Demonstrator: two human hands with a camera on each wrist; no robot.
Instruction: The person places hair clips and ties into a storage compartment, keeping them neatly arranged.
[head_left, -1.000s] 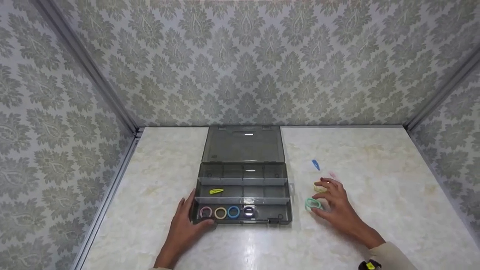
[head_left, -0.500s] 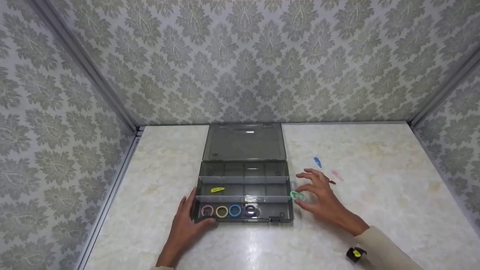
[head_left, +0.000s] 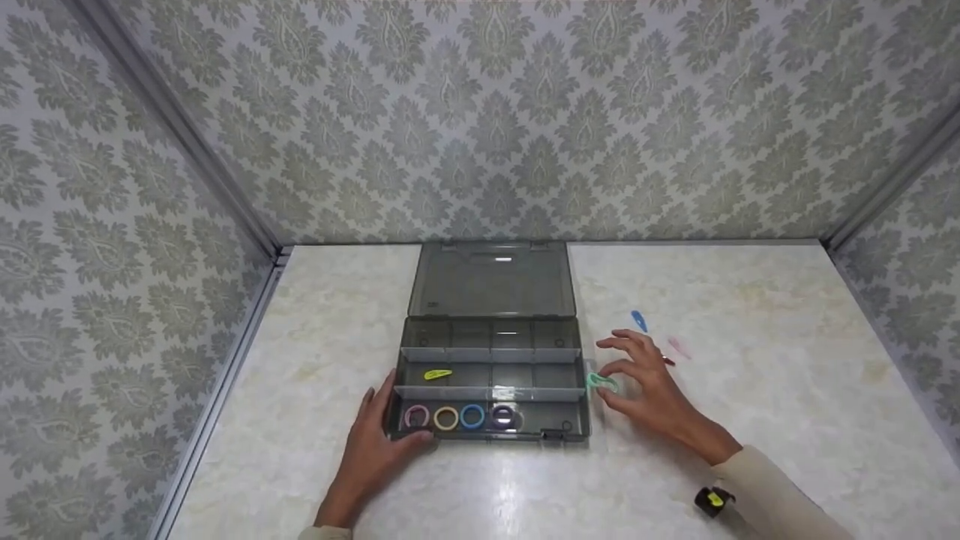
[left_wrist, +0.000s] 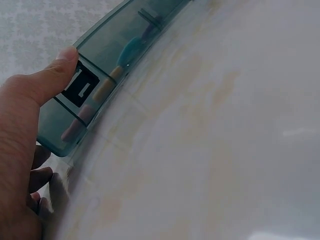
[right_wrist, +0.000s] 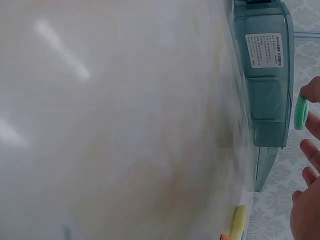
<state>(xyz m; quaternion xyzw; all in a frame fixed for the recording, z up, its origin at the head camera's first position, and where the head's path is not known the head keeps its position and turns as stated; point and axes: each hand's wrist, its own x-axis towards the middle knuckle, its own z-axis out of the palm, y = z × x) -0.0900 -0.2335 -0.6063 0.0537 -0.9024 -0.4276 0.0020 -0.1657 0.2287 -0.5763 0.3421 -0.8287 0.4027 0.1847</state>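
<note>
- Right grip (head_left: 656,397) pinched a mint-green ring (right_wrist: 301,112) between thumb and index finger; other fingers were lifted and spread.
- Green ring hung just outside the right end of the grey see-through box (head_left: 491,436), near the end of the front divider (head_left: 465,391). Head view showed it squeezed to a narrow loop; contact with the wall: couldn't tell.
- Left grip (head_left: 375,450) was spread round the box's front-left corner: thumb on the front edge, fingers along the left side.
- Box sat on the pale marbled worktop (head_left: 502,495), lid (head_left: 491,281) laid back toward the patterned wall (head_left: 495,150).
- Front row, left to right: pink ring (head_left: 406,417), beige ring (head_left: 436,418), blue ring (head_left: 462,417), dark purple ring (head_left: 493,417).
- Middle row: yellow clip (head_left: 438,374), toward the left.
- Right of box, on the worktop: blue clip (head_left: 639,321), pink clip (head_left: 679,347) near it, plus a small reddish-brown item (head_left: 668,361) partly behind the right fingers; type unclear.
- Right wrist view: white label (right_wrist: 265,50) on the box wall; yellow piece (right_wrist: 238,222) at the bottom edge, cut off.
- Beige sleeve (head_left: 772,487) covered the right forearm.
</note>
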